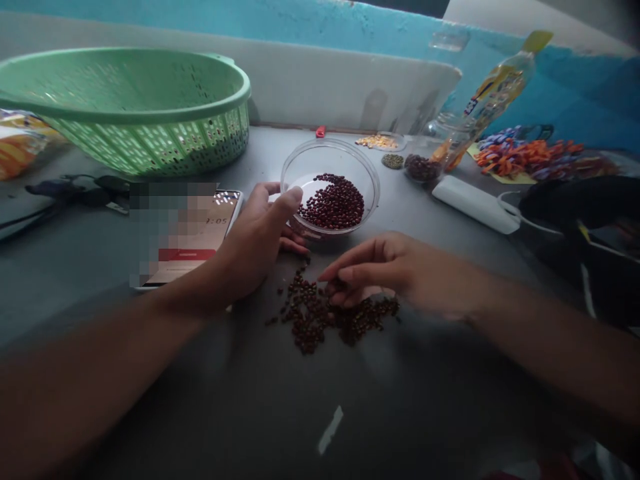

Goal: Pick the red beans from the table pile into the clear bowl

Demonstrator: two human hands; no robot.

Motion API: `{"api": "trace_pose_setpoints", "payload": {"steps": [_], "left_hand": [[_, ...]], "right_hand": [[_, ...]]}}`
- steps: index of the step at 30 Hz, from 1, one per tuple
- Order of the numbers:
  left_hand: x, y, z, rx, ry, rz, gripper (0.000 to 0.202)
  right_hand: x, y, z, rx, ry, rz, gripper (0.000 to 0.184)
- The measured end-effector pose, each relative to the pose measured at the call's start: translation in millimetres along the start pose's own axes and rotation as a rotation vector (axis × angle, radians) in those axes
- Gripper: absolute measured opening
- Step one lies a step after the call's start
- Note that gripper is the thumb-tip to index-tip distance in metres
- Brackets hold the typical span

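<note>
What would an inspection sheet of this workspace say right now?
Surface: gray table, dim toward the front.
Job's things: loose dark beans in front of a clear bowl; red beans inside it.
Clutter: green basket, phone, tilted bottle.
Hands: left hand at the bowl's left side, thumb by the rim; right hand over the loose beans, whether holding any unclear.
Cables: white cord beside a white block, right.
Surroundings: blue wall behind.

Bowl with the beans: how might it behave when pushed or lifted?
The bowl may slide more readily than tip, since it looks wide and fairly shallow. Its beans gather toward the right, so they would probably shift if it tilted. The thin, clear wall suggests something light, perhaps plastic.
</note>
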State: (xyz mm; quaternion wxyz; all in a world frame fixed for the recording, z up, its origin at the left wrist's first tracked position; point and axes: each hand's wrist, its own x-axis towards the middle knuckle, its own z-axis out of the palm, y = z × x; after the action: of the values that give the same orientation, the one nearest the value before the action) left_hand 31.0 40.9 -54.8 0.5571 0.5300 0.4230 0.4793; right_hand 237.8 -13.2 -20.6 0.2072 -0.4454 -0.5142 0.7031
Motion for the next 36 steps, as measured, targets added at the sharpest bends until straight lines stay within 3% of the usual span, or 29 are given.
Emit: {"api": "trace_pose_setpoints", "payload": {"steps": [3,8,13,20,27,36], "left_hand": [[1,0,0.1,-0.006,0.012,-0.012,0.04],[1,0,0.5,-0.017,0.01,-0.016,0.043],[-1,2,0.9,0.007,0.014,-0.021,0.038],[-1,3,0.6,0.007,-0.011,-0.021,0.038],[0,1,0.6,0.01,0.004,-0.008,0.038],[1,-3,-1.8,0.019,-0.006,0.0,0.041]], "right_hand": [[3,2,-3,0.201,0.027,0.038,0.019],[5,1,-1,0.22,0.039,0.089,0.017],[6,1,0,0.158,0.058,0.068,0.017],[3,2,0,-0.073,0.138,-0.066,0.019],[2,2,2,0.008,0.159,-0.098,0.017],[-6,-4,8,-0.295,0.254,-0.216,0.018]]}}
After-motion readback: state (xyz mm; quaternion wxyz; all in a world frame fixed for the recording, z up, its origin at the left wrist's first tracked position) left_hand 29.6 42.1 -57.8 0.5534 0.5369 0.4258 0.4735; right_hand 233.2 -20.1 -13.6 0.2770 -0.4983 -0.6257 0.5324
